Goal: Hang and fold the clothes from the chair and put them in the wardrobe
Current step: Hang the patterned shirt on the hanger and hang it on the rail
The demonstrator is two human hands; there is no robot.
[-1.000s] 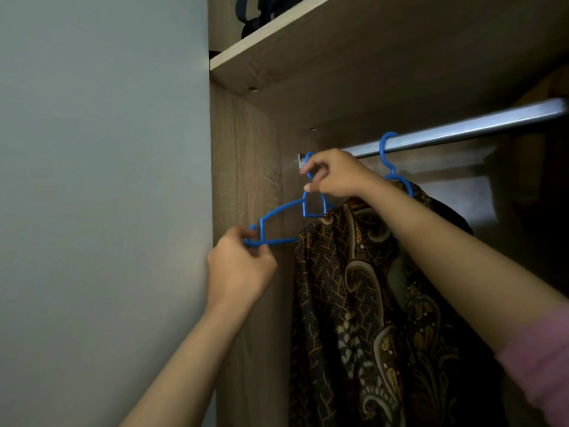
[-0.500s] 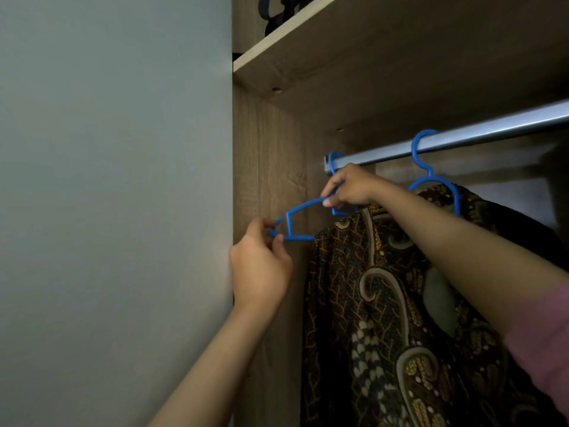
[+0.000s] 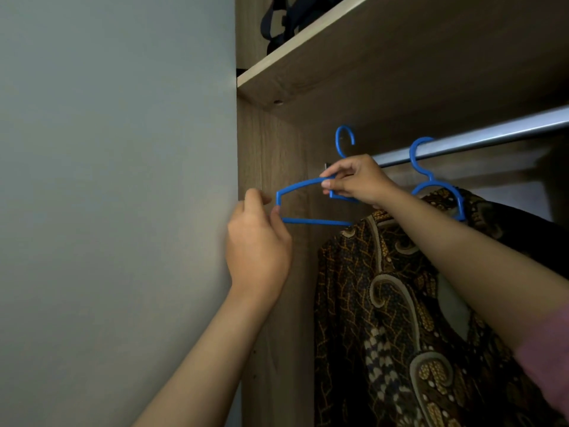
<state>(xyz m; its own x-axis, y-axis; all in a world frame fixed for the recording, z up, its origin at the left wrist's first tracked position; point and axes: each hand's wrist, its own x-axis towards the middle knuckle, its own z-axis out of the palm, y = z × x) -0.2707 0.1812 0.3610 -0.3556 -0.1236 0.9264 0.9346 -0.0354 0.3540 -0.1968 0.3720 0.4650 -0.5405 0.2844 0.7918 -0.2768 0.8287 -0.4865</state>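
Observation:
An empty blue hanger [image 3: 311, 221] is held at the left end of the wardrobe's metal rail [image 3: 492, 134], its hook raised above the rail's end. My right hand [image 3: 357, 180] grips the hanger's upper arm near the neck. My left hand [image 3: 258, 251] pinches its left corner. A brown patterned batik shirt [image 3: 385, 303] hangs on a second blue hanger [image 3: 431, 183], which is hooked over the rail just to the right, under my right forearm.
The wooden side panel [image 3: 271, 149] stands right behind the hanger's left end. A wooden shelf [image 3: 400, 57] sits close above the rail and carries a dark bag [image 3: 283, 20]. A pale grey wall [image 3: 107, 180] fills the left.
The empty hanger has risen and levelled out, and its hook now stands above the rail end. Both hands keep hold of it. The view has shifted so the wardrobe sits further right.

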